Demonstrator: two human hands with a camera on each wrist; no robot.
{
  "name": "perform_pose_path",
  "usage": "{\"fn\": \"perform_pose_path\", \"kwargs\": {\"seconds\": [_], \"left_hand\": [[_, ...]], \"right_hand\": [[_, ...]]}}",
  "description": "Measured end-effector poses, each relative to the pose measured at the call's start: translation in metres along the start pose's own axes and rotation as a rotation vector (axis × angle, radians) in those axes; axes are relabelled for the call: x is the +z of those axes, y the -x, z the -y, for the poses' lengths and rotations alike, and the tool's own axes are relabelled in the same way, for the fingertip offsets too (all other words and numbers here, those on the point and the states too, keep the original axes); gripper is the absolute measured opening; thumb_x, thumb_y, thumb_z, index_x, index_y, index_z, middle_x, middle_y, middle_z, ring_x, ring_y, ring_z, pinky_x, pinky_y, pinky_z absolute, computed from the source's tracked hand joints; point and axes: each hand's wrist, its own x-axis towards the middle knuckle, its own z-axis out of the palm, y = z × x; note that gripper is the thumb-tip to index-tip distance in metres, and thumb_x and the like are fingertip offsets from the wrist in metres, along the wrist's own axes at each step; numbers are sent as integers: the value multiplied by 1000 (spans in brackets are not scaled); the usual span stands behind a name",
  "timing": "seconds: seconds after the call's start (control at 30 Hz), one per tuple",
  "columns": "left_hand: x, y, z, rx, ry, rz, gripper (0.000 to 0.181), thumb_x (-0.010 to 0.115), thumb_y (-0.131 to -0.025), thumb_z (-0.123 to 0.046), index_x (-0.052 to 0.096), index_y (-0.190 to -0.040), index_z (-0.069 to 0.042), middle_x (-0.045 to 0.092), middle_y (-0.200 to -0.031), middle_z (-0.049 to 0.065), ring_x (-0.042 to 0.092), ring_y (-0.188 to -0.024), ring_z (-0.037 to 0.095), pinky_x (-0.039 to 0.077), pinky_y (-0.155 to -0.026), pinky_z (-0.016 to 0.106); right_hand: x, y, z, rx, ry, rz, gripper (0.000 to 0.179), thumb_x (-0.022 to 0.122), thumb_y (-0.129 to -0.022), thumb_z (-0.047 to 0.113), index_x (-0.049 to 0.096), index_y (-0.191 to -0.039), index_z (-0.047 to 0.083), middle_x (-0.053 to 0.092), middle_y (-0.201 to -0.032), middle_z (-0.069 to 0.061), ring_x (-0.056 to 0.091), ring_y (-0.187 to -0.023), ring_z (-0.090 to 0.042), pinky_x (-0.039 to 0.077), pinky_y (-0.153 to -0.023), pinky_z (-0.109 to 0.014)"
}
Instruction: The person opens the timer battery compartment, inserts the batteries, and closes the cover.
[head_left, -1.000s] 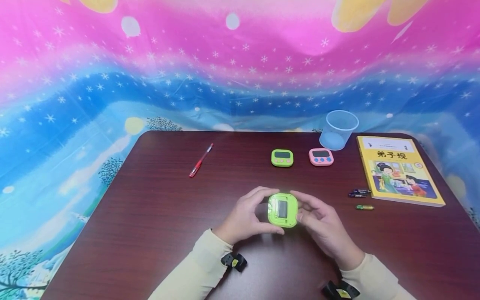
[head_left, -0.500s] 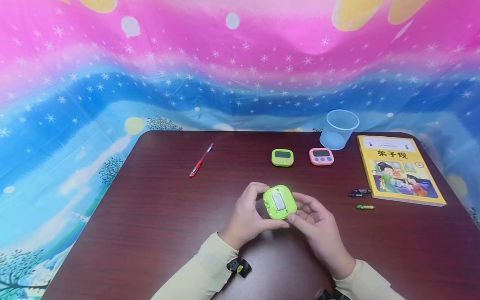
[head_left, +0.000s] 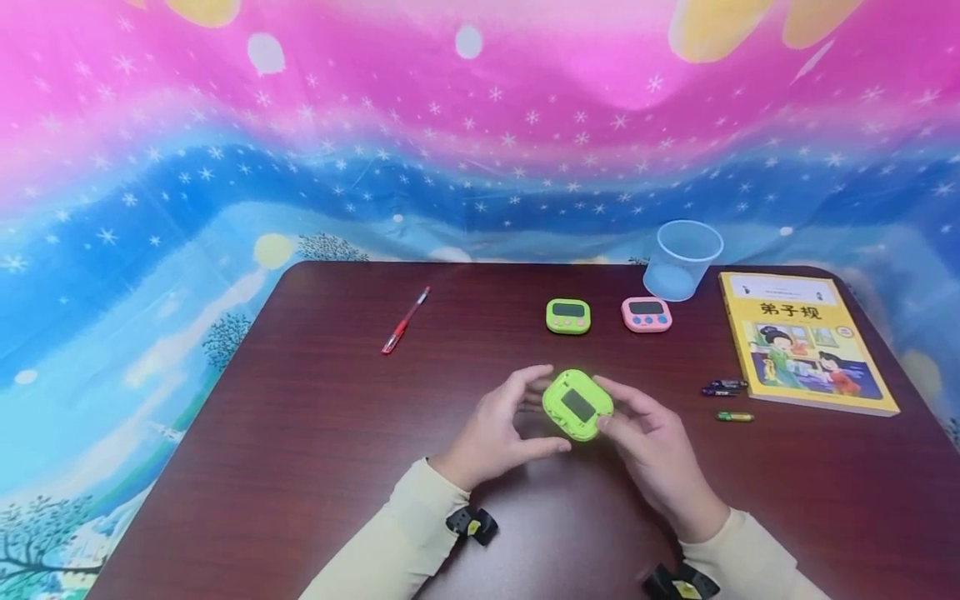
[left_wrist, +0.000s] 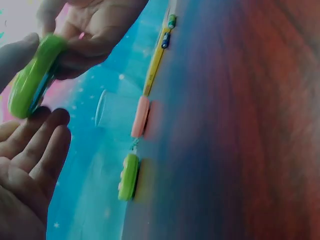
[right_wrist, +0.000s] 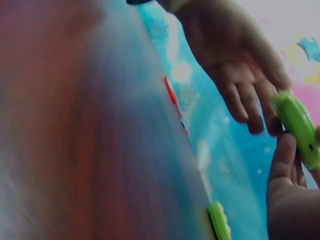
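Observation:
A green digital timer (head_left: 558,408) is held above the table, its buttonless back with a dark rectangular plate turned up. My right hand (head_left: 660,454) pinches its right edge between thumb and fingers. Around the other side, my left hand (head_left: 495,437) is spread with relaxed fingers, thumb tip close to the lower rim. In the left wrist view, the left fingers (left_wrist: 50,145) lie loosely extended beside the timer (left_wrist: 32,80). The right wrist view shows the timer (right_wrist: 297,125) edge-on, with the left thumb tip right at its end.
Another green timer (head_left: 568,317) and a pink timer (head_left: 647,315) lie farther back. Behind them stands a clear cup (head_left: 682,260). At right are a yellow book (head_left: 810,342), dark batteries (head_left: 723,388) and a green battery (head_left: 735,417). A red pen (head_left: 405,321) lies at left.
The held timer has been turned and tilted, swinging left, then back right. The left hand's fingers have come away from its edge while the right hand keeps its pinch.

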Motion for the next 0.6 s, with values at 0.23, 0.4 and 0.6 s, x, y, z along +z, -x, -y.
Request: {"fn": "perform_pose_path", "kwargs": {"seconds": [0.23, 0.4, 0.6], "left_hand": [[-3, 0, 0, -22, -62, 147, 90, 89, -78, -23, 40, -152, -9, 62, -130, 3, 62, -109, 7, 53, -95, 21], [0, 0, 1, 7, -72, 154, 81, 88, -79, -26, 46, -147, -11, 60, -133, 0, 62, -107, 6, 52, -95, 20], [3, 0, 1, 8, -62, 95, 76, 90, -77, -23, 51, -140, -10, 63, -126, 0, 63, -102, 8, 53, -93, 20]], "right_hand": [[-11, -3, 4, 87, 56, 90, 39, 49, -95, -10, 53, -134, -14, 68, -124, -3, 64, -110, -12, 56, -91, -26], [-11, -3, 3, 116, 92, 109, 40, 48, -94, -10, 53, -134, -15, 69, -122, -3, 64, -107, -12, 58, -88, -27], [-3, -2, 2, 109, 85, 75, 38, 51, -101, 1, 49, -137, -14, 67, -122, -3, 65, -103, -11, 59, -84, -25]]}}
